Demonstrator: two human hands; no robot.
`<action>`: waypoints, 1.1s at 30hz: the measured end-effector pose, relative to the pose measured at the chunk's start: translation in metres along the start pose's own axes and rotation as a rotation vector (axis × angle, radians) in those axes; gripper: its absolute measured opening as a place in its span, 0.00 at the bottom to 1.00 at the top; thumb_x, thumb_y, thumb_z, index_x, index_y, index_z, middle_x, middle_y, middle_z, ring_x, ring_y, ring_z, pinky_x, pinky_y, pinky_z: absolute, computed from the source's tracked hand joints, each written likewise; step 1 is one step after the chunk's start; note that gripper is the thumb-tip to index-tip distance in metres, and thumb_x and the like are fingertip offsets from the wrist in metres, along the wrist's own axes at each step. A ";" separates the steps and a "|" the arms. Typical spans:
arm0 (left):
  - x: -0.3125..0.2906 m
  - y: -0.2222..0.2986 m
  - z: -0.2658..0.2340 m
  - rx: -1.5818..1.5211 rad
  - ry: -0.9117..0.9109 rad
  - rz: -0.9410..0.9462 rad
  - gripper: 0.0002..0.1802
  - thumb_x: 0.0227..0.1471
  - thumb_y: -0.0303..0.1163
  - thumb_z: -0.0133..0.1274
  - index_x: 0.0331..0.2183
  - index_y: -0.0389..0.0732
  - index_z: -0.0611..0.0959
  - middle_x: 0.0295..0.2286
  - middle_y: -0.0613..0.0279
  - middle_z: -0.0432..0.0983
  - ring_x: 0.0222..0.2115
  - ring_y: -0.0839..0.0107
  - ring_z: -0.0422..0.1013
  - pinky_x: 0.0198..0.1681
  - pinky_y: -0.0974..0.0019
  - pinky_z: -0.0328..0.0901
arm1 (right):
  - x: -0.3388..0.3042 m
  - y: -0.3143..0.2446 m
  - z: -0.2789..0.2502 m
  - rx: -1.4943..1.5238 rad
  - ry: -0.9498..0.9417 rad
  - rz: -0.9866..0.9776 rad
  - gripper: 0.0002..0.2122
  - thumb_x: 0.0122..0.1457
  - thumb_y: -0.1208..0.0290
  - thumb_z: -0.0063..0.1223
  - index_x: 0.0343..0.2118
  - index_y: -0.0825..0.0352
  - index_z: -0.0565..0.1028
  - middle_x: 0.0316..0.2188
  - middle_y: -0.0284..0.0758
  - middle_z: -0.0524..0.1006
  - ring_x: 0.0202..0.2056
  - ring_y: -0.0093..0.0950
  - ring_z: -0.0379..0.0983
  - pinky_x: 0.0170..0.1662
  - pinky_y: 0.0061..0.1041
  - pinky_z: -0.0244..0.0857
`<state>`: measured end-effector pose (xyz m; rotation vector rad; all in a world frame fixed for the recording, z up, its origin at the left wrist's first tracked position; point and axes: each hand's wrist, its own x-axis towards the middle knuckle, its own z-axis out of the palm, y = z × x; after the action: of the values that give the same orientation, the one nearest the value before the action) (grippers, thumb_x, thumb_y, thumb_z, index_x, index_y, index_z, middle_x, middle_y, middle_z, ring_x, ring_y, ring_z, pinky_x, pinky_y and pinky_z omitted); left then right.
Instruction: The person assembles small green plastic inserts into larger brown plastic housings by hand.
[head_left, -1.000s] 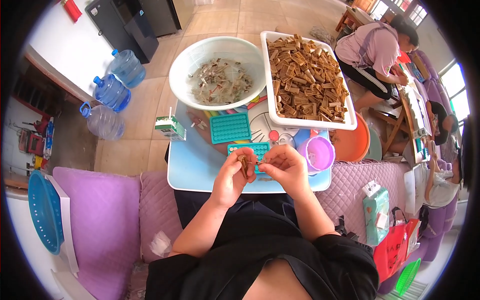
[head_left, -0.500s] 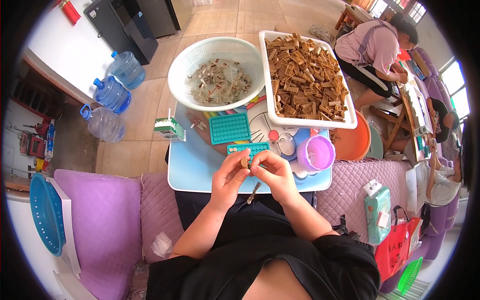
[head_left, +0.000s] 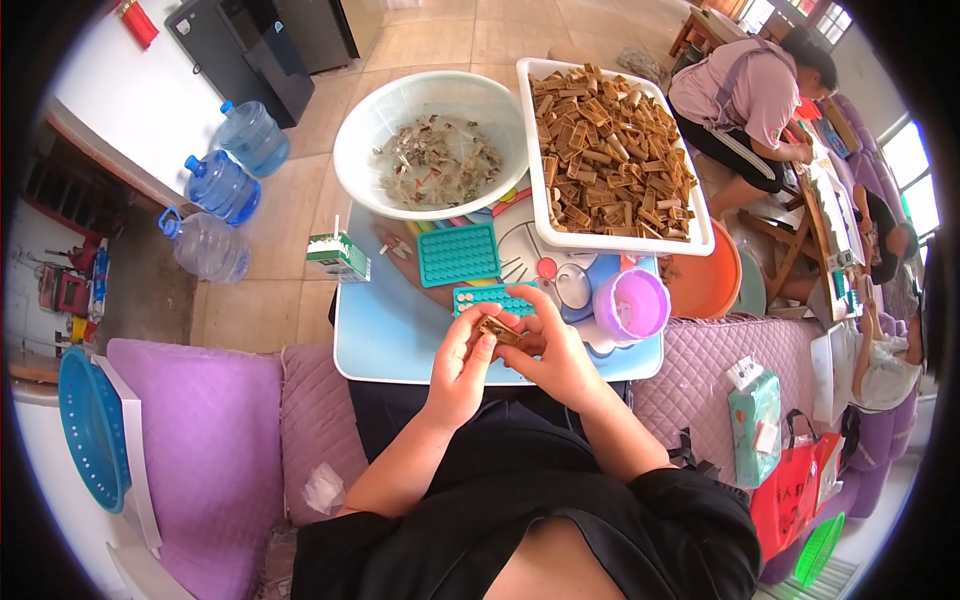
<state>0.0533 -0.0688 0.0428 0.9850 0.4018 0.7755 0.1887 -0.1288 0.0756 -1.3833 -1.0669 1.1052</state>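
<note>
Over the front edge of the table, my left hand (head_left: 463,362) pinches one end of a small brown trough-shaped piece (head_left: 499,331). The fingers of my right hand (head_left: 553,348) close on its other end. Something dark sits in its hollow, too small to make out. Just beyond my fingers lies a teal tray with round wells (head_left: 480,300), a few pale discs in its left end. A second teal tray (head_left: 458,256) lies farther back. To the right stands a purple cup (head_left: 632,304).
A white basin (head_left: 349,150) of pale, wispy bits and a white tray (head_left: 540,205) heaped with brown pieces stand at the back. A drink carton (head_left: 338,256) is at the left edge. An orange tub (head_left: 712,272) sits right; a person (head_left: 735,95) works beyond.
The brown piece has turned so its hollow side shows between my hands. The dark strip that hung below my right hand is out of sight. My right fingers have shifted along the piece.
</note>
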 end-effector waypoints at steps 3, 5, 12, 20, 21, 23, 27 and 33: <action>0.000 -0.005 0.001 0.084 0.044 0.004 0.17 0.59 0.25 0.39 0.50 0.34 0.64 0.42 0.56 0.68 0.43 0.71 0.67 0.48 0.67 0.63 | -0.003 -0.003 -0.004 -0.146 0.048 0.050 0.26 0.52 0.82 0.53 0.53 0.65 0.58 0.22 0.30 0.72 0.28 0.19 0.72 0.32 0.18 0.66; 0.001 -0.013 -0.003 0.203 0.044 0.119 0.18 0.59 0.25 0.38 0.51 0.35 0.64 0.42 0.57 0.68 0.42 0.71 0.67 0.47 0.66 0.64 | -0.004 -0.005 -0.008 -0.232 -0.011 0.030 0.26 0.51 0.83 0.52 0.53 0.66 0.58 0.17 0.28 0.69 0.22 0.15 0.67 0.27 0.16 0.60; 0.003 -0.005 -0.002 -0.023 0.102 -0.067 0.12 0.59 0.24 0.39 0.44 0.37 0.70 0.42 0.58 0.69 0.43 0.70 0.68 0.48 0.63 0.66 | -0.006 0.007 -0.006 -0.212 0.063 -0.090 0.25 0.52 0.84 0.48 0.54 0.65 0.59 0.15 0.30 0.66 0.19 0.18 0.62 0.24 0.20 0.58; -0.001 -0.022 -0.024 0.240 0.066 0.052 0.08 0.49 0.15 0.45 0.33 0.38 0.70 0.38 0.56 0.70 0.38 0.70 0.70 0.44 0.64 0.68 | -0.006 0.010 0.001 -0.057 -0.169 0.039 0.25 0.52 0.85 0.45 0.54 0.65 0.59 0.16 0.31 0.69 0.22 0.18 0.67 0.28 0.19 0.61; 0.001 -0.021 -0.027 0.205 0.075 0.007 0.10 0.48 0.13 0.45 0.31 0.38 0.69 0.37 0.55 0.70 0.37 0.71 0.70 0.43 0.66 0.69 | -0.006 0.015 0.001 -0.035 -0.172 0.059 0.23 0.52 0.83 0.47 0.52 0.66 0.61 0.19 0.32 0.70 0.25 0.18 0.69 0.31 0.20 0.63; 0.009 -0.010 -0.026 0.086 0.104 -0.006 0.09 0.49 0.14 0.45 0.32 0.38 0.69 0.38 0.56 0.70 0.37 0.70 0.70 0.43 0.66 0.69 | 0.002 0.041 -0.003 -0.048 -0.020 -0.017 0.21 0.52 0.82 0.48 0.50 0.67 0.63 0.21 0.32 0.71 0.26 0.19 0.70 0.31 0.20 0.64; 0.010 0.008 -0.048 -0.024 0.204 -0.053 0.11 0.58 0.29 0.42 0.42 0.36 0.72 0.43 0.55 0.69 0.39 0.69 0.70 0.44 0.63 0.68 | 0.022 0.069 -0.010 -0.406 0.149 -0.130 0.11 0.51 0.77 0.54 0.38 0.67 0.72 0.27 0.37 0.73 0.28 0.29 0.72 0.33 0.26 0.66; 0.001 0.013 -0.062 0.005 0.247 -0.132 0.12 0.58 0.29 0.43 0.43 0.37 0.72 0.41 0.57 0.72 0.38 0.69 0.71 0.41 0.65 0.68 | 0.037 0.092 -0.004 -0.722 0.034 -0.122 0.09 0.50 0.71 0.54 0.34 0.66 0.76 0.30 0.39 0.74 0.35 0.38 0.71 0.38 0.33 0.65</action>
<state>0.0097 -0.0274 0.0221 0.8608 0.6765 0.7788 0.2027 -0.1007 -0.0181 -1.8450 -1.5901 0.6132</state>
